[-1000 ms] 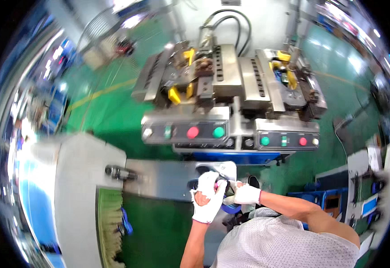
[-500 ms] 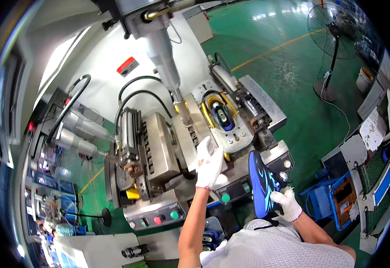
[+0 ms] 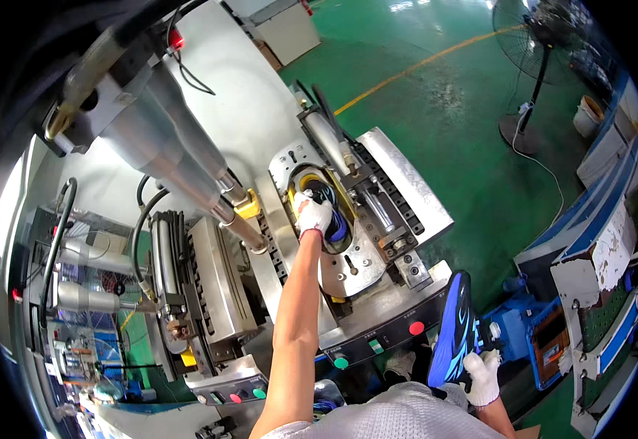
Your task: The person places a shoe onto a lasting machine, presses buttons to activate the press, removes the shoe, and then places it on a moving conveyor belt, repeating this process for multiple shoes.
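Note:
My left hand (image 3: 313, 215), in a white glove, reaches into the yellow-lined recess of a metal mould plate (image 3: 366, 256). Its fingers close on the upper part of a dark and blue shoe (image 3: 336, 227) that sits in this recess; the fingertips are partly hidden. At my right side, my gloved right hand (image 3: 483, 377) grips a second blue shoe (image 3: 449, 340) with light-blue and black markings. That shoe is held toe up, its blue sole facing left.
Metal press cylinders (image 3: 187, 175) hang left of the mould. Another press station (image 3: 216, 278) stands further left. A front panel (image 3: 377, 344) carries green and red buttons. Beyond are a standing fan (image 3: 531, 110) and a bucket (image 3: 588, 117); a rack (image 3: 604, 314) and blue crate (image 3: 516, 329) are at right.
My left hand has moved forward from the mould's near edge onto the shoe in the recess. My right hand still holds its shoe, now lower and further right. The view has shifted.

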The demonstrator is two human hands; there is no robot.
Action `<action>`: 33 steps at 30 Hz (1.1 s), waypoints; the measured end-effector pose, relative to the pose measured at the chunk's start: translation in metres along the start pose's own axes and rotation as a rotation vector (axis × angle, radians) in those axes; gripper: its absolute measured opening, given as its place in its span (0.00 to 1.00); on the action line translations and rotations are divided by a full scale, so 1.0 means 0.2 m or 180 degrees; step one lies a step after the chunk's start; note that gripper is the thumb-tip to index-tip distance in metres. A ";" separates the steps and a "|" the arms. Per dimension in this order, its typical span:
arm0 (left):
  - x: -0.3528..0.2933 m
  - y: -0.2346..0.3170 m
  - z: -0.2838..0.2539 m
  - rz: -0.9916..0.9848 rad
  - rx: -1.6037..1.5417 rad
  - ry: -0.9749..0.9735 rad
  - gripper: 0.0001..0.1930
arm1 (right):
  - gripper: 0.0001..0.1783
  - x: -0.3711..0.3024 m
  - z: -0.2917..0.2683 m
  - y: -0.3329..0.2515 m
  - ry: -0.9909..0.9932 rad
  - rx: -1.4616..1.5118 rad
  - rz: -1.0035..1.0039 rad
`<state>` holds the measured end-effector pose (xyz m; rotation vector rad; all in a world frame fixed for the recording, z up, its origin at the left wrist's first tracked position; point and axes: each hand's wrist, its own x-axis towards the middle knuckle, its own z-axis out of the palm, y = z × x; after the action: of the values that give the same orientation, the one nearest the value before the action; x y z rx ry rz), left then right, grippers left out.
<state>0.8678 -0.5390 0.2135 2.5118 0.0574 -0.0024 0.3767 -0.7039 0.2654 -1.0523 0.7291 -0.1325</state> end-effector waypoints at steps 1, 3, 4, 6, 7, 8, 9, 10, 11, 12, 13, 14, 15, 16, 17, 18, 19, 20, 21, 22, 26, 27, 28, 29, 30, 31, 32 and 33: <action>-0.01 0.05 -0.12 -0.0202 -0.0275 -0.0087 0.38 | 0.32 0.01 0.06 -0.06 0.0130 -0.0099 -0.0008; -0.06 0.06 -0.34 -0.0662 -0.0376 -0.0291 0.39 | 0.25 0.06 0.14 -0.11 0.0079 -0.0342 -0.0169; -0.17 0.06 -0.44 -0.0390 -0.0439 -0.0112 0.40 | 0.22 0.07 0.21 -0.15 0.0047 -0.0292 -0.0189; -0.43 0.10 -0.60 -0.0125 -0.0632 -0.0004 0.40 | 0.18 0.14 0.28 -0.21 0.0122 -0.1275 -0.0610; -0.58 0.10 -0.71 -0.0137 -0.0708 -0.0025 0.39 | 0.18 0.23 0.33 -0.14 0.0124 -0.0983 -0.1150; -0.70 -0.01 -0.75 0.0214 -0.0976 0.0136 0.38 | 0.18 0.30 0.45 -0.20 0.0031 -0.1091 -0.1259; -0.84 -0.12 -0.82 0.0565 -0.1213 0.0318 0.36 | 0.19 0.36 0.57 -0.26 -0.0086 -0.1185 -0.1363; -0.98 -0.19 -0.89 0.0362 -0.1391 0.0103 0.35 | 0.21 0.47 0.71 -0.37 -0.0601 -0.1132 -0.0880; -1.14 -0.23 -1.00 0.0154 -0.1546 -0.0119 0.33 | 0.23 0.61 0.84 -0.43 -0.0938 -0.1099 -0.0674; -1.29 -0.26 -1.09 0.0072 -0.1312 -0.0256 0.33 | 0.25 0.73 1.00 -0.48 -0.0876 -0.1322 -0.0879; -1.43 -0.32 -1.16 -0.0011 -0.1059 -0.0379 0.32 | 0.30 0.86 1.15 -0.52 -0.1104 -0.1341 -0.0881; -1.57 -0.44 -1.19 0.0242 -0.1019 -0.0344 0.32 | 0.30 1.03 1.29 -0.52 -0.1258 -0.1819 -0.0832; -1.70 -0.54 -1.19 0.0549 -0.1019 -0.0354 0.31 | 0.31 1.25 1.40 -0.46 -0.1211 -0.2092 -0.1313; -1.86 -0.62 -1.21 0.0288 -0.0978 -0.0381 0.31 | 0.34 1.32 1.58 -0.50 -0.1040 -0.3502 -0.1161; -2.01 -0.67 -1.20 0.0130 -0.1006 -0.0464 0.32 | 0.36 1.63 1.63 -0.35 -0.0579 -0.4547 -0.1649; -2.24 -0.78 -1.21 -0.0526 -0.0761 -0.0365 0.32 | 0.34 1.77 1.73 -0.21 -0.0582 -0.4339 -0.1449; -2.47 -0.88 -1.20 -0.1169 -0.0545 -0.0281 0.32 | 0.33 1.83 1.77 -0.09 -0.0366 -0.4613 -0.1642; -2.67 -0.95 -1.19 -0.1763 -0.0571 -0.0039 0.31 | 0.33 1.86 1.80 0.05 -0.0170 -0.4464 -0.2055; -2.88 -0.98 -1.17 -0.2395 -0.0619 0.0185 0.30 | 0.33 1.87 1.79 0.18 0.0001 -0.4335 -0.2447; -3.09 -1.03 -1.15 -0.2848 -0.0691 0.0500 0.28 | 0.34 1.91 1.77 0.21 -0.0122 -0.4740 -0.2377; -3.48 -1.33 -0.97 -0.3366 0.0351 0.1658 0.32 | 0.32 2.02 1.68 0.13 -0.0474 -0.4928 -0.2566; -3.55 -1.44 -0.92 -0.3779 -0.0182 0.1742 0.31 | 0.34 2.05 1.68 0.08 -0.0319 -0.4828 -0.2356; -3.63 -1.62 -0.82 -0.3633 -0.0409 0.2152 0.33 | 0.33 2.11 1.68 0.05 -0.0791 -0.4819 -0.2038; -3.53 -1.69 -0.78 -0.3760 -0.0153 0.2216 0.33 | 0.31 2.05 1.65 -0.03 -0.0721 -0.4797 -0.2512; -3.49 -1.80 -0.72 -0.3703 -0.0387 0.2354 0.33 | 0.32 2.26 1.57 -0.05 -0.1226 -0.4218 -0.2122; -3.26 -2.03 -0.55 -0.3297 -0.1054 0.2490 0.33 | 0.34 2.59 1.36 -0.44 -0.0858 -0.5376 -0.3499; -3.42 -2.07 -0.48 -0.3705 -0.1345 0.2470 0.34 | 0.34 2.28 1.53 -0.10 -0.1117 -0.5049 -0.2753; -3.56 -2.00 -0.44 -0.3984 -0.1098 0.2485 0.36 | 0.36 1.68 1.73 0.12 -0.0815 -0.5372 -0.2579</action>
<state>0.1380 -0.1922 0.0607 1.6207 1.7103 0.4210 0.8352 -0.5803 0.1831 -2.8811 -0.0420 -0.0415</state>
